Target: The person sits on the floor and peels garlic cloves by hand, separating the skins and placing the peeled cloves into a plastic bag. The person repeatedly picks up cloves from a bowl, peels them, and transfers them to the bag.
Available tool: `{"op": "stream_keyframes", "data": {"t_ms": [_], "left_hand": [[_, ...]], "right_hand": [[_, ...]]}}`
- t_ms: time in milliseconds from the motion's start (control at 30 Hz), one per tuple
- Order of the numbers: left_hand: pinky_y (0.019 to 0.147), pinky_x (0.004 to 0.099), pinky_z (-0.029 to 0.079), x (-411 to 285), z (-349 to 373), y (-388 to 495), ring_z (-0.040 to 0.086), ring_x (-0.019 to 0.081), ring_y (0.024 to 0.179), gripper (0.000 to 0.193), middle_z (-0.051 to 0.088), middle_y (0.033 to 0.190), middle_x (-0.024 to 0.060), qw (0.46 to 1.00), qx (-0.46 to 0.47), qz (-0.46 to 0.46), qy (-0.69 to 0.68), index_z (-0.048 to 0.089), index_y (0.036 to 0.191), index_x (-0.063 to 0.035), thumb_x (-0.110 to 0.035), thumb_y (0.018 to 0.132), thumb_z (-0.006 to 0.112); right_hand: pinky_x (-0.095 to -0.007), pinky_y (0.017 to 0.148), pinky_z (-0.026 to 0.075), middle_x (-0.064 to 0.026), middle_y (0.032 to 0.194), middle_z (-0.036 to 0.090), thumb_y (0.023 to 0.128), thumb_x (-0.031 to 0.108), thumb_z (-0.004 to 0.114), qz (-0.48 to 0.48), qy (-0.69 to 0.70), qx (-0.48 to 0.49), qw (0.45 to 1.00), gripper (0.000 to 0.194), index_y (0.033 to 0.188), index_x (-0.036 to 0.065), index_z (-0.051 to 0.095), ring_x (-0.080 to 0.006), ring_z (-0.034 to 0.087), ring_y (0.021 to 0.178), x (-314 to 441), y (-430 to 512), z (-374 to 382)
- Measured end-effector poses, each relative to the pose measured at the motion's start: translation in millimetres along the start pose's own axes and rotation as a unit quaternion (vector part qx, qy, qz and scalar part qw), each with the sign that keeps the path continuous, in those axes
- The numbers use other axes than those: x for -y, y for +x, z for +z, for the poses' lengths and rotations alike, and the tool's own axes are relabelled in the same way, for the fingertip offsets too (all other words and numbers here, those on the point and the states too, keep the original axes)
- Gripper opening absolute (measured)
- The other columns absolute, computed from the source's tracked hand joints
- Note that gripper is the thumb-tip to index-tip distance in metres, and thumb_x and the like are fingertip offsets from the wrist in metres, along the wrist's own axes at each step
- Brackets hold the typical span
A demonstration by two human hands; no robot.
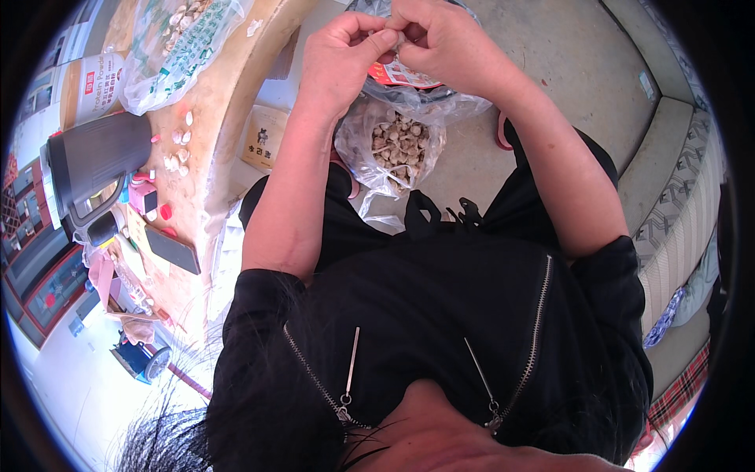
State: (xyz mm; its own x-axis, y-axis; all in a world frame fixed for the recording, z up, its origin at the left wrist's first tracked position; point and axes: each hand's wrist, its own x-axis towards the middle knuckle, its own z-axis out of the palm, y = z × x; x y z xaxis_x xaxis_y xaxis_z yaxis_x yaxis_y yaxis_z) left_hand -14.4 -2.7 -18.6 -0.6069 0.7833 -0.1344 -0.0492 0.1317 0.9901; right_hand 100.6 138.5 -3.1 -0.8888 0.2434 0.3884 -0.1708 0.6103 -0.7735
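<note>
My left hand (pixel 348 62) and my right hand (pixel 451 50) meet fingertip to fingertip at the top of the view. Pinched between them is a small whitish piece of garlic (pixel 400 40), mostly covered by the fingers. Under the hands lies a red printed sheet or packet (pixel 386 74), on or in a container partly lined with clear plastic (pixel 466 106). Nearer to me on the floor, a clear plastic bag (pixel 354 138) gapes around many small garlic bulbs (pixel 401 147).
On the table (pixel 209 127) at left are a printed plastic bag (pixel 191 65) holding garlic, loose cloves (pixel 177 162), a dark jug (pixel 109 144), a tub (pixel 91 88) and a phone (pixel 172 251). A kraft-coloured packet (pixel 263 138) sits below its edge. A sofa (pixel 666 194) stands at right.
</note>
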Motion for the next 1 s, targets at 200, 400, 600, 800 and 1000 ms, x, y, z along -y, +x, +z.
{"op": "stream_keyframes", "data": {"t_ms": [200, 400, 600, 800, 1000], "left_hand": [[0.068, 0.0245, 0.054, -4.4, -0.6, -1.9, 0.068, 0.0097, 0.076, 0.018, 0.073, 0.087, 0.0047, 0.999, 0.01, 0.004, 0.041, 0.074, 0.104, -0.0002, -0.012, 0.092, 0.077], [0.07, 0.0247, 0.054, -1.9, -0.1, -1.4, 0.068, 0.0108, 0.077, 0.019, 0.073, 0.091, 0.0052, 0.998, -0.002, -0.02, -0.051, 0.074, 0.105, -0.0004, -0.014, 0.092, 0.076], [0.082, 0.028, 0.059, 15.6, -16.1, 3.0, 0.069, 0.0154, 0.089, 0.023, 0.07, 0.105, 0.0068, 0.978, 0.029, -0.014, -0.205, 0.063, 0.122, -0.0001, -0.015, 0.106, 0.057], [0.082, 0.0287, 0.06, 13.8, -14.7, 2.7, 0.069, 0.016, 0.091, 0.023, 0.069, 0.107, 0.0082, 0.971, 0.016, -0.04, -0.235, 0.061, 0.124, -0.0005, -0.015, 0.107, 0.055], [0.081, 0.0285, 0.06, 14.3, -7.9, 1.4, 0.069, 0.0158, 0.091, 0.023, 0.069, 0.105, 0.0073, 0.968, 0.016, -0.039, -0.246, 0.059, 0.125, -0.0009, -0.014, 0.107, 0.056]], "right_hand": [[-0.0439, 0.072, 0.05, -0.0181, 0.083, 0.061, 0.078, 0.004, 0.07, -0.016, 0.006, -0.009, 1.0, 0.013, 0.084, 0.001, 0.059, -0.0383, 0.061, 0.081, -0.2, -0.8, 0.9], [-0.0348, 0.073, 0.052, -0.0127, 0.086, 0.066, 0.085, 0.005, 0.07, 0.07, 0.046, 0.053, 0.995, 0.011, 0.093, 0.001, 0.064, -0.0233, 0.066, 0.082, 4.8, 3.2, -9.9], [-0.028, 0.08, 0.054, -0.005, 0.094, 0.07, 0.092, -0.001, 0.067, 0.103, 0.204, 0.056, 0.972, 0.018, 0.109, 0.001, 0.069, -0.0118, 0.067, 0.089, -8.7, 2.6, -9.3], [-0.0279, 0.08, 0.054, -0.0055, 0.094, 0.07, 0.091, 0.001, 0.071, 0.132, 0.207, 0.046, 0.968, 0.018, 0.109, 0.001, 0.07, -0.0122, 0.067, 0.089, -3.6, 3.5, -9.4], [-0.0331, 0.074, 0.053, -0.0122, 0.084, 0.067, 0.088, 0.008, 0.075, 0.042, 0.037, -0.027, 0.998, 0.01, 0.092, 0.001, 0.069, -0.0221, 0.067, 0.081, 2.2, 2.4, -7.5]]}}
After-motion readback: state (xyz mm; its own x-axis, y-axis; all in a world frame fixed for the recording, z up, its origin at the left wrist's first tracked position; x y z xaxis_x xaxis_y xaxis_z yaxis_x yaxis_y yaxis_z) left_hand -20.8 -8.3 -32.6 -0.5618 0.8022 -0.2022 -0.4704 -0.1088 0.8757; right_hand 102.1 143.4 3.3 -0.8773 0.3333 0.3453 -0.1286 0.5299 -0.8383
